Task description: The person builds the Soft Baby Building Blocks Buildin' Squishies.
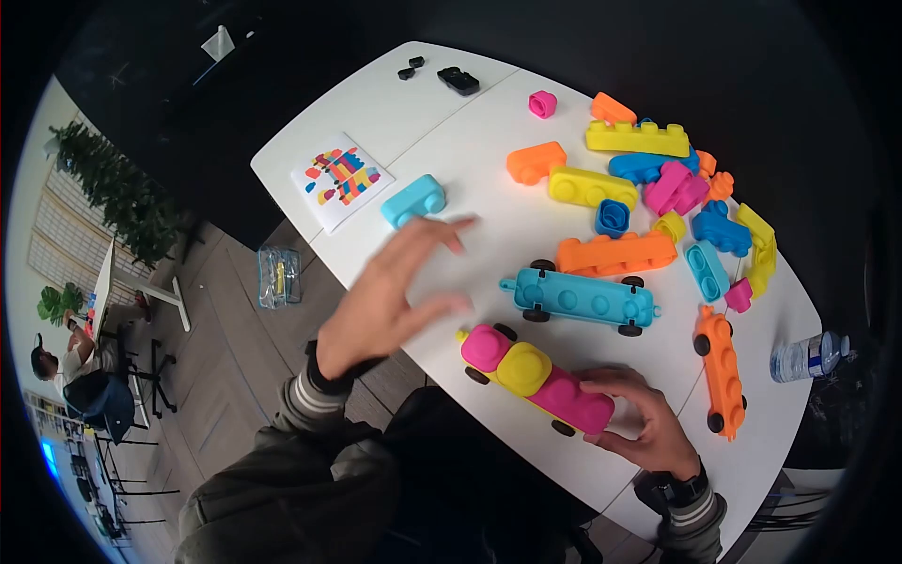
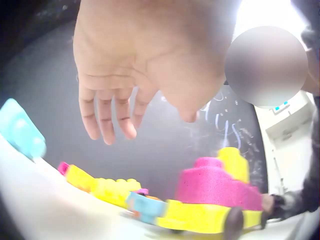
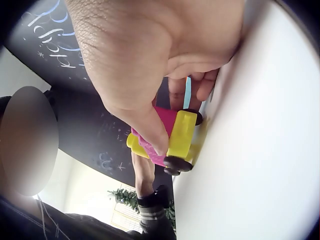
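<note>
My right hand [image 1: 648, 425] grips the rear end of a toy train car, thumb on one side and fingers on the other. The car has a yellow wheeled base [image 3: 181, 137] with black wheels. On top sit a long pink block [image 1: 570, 401], a yellow block [image 1: 524, 368] and a smaller pink block [image 1: 486, 347] in a row. My left hand [image 1: 376, 305] hovers over the table edge with fingers spread and nothing in them. Just beyond its fingertips lies a light blue block [image 1: 413, 199]. A light blue wheeled base [image 1: 584, 299] stands behind the pink and yellow car.
A picture card [image 1: 329, 193] lies at the table's left. Several yellow, orange, blue and pink blocks are heaped at the back right, with a long orange block [image 1: 615, 254] in front. An orange wheeled base [image 1: 722, 376] and a water bottle [image 1: 800, 360] are at the right.
</note>
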`<state>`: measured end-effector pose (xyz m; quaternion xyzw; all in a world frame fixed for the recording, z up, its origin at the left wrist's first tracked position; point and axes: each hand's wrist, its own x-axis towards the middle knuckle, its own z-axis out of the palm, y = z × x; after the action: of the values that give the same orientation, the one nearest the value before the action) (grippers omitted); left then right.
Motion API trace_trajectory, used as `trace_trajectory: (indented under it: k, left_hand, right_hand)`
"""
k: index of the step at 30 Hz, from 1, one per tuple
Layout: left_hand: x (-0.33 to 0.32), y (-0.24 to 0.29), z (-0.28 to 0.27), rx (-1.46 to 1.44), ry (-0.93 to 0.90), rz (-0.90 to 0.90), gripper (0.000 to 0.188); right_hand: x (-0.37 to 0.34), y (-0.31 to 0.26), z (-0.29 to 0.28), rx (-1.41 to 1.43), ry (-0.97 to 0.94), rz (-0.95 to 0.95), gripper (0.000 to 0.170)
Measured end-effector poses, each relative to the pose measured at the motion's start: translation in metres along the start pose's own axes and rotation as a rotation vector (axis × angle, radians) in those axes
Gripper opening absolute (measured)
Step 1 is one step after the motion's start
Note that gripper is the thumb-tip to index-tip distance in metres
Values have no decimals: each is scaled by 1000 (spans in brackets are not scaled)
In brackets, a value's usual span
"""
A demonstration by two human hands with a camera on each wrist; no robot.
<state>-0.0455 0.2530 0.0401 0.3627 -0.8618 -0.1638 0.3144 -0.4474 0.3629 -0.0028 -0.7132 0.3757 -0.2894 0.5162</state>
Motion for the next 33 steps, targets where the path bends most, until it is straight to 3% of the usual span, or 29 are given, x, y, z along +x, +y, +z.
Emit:
trace_trajectory:
  k: [1,3,6,7,11,14,16,17,20,21,23,24,26,28,29,30,33]
  left_hand:
    - [-2,-10,-1,6,1,4,76]
    - [-5,-29,0,373,116,-163,69]
    - [-19,-59,6,509,88,-215,61]
    - [-15,-51,2,345,64,-336,61]
    - [-16,-61,5,476,141,-366,59]
    - [-19,-64,5,410,173,-371,54]
    - [-15,-42,-4,287,241,-279,49]
    - [-10,-25,-4,36,311,-278,48]
    - [-10,19,-9,-256,283,-173,50]
    - [-14,25,-6,-314,232,-89,53]
    - [-17,55,3,-408,121,-59,51]
    - [-16,63,8,-397,51,-4,63]
    - [-10,84,24,-459,-17,70,64]
    - [-9,89,37,-513,-52,43,64]
    - [-6,85,43,-443,-79,138,65]
    - [-4,82,47,-371,-105,235,67]
    - [-5,81,54,-357,-150,180,65]
  right_hand:
    - [0,-1,-1,-5,-6,6,75]
    - [1,-2,-1,-13,-7,4,75]
    - [0,-2,-1,-9,0,10,76]
    - [0,-1,-1,-8,0,13,76]
    - [-1,-2,-2,-23,-3,17,76]
    - [0,-2,-2,-17,-3,-11,74]
    - [0,4,-1,-21,5,-27,76]
    - [0,5,-2,-20,-3,-53,78]
    - [-4,-9,-9,15,0,73,91]
    - [-7,-1,-8,94,86,-5,110]
    - [-6,-20,-15,100,166,-58,117]
    - [-5,-32,-17,108,242,-123,123]
    - [-7,-48,-9,126,306,-149,123]
    - [-5,-62,-1,14,262,-237,111]
    - [-1,-63,5,-145,314,-310,90]
    - [-4,-61,7,-147,318,-298,90]
    - [-4,-59,13,-261,415,-158,59]
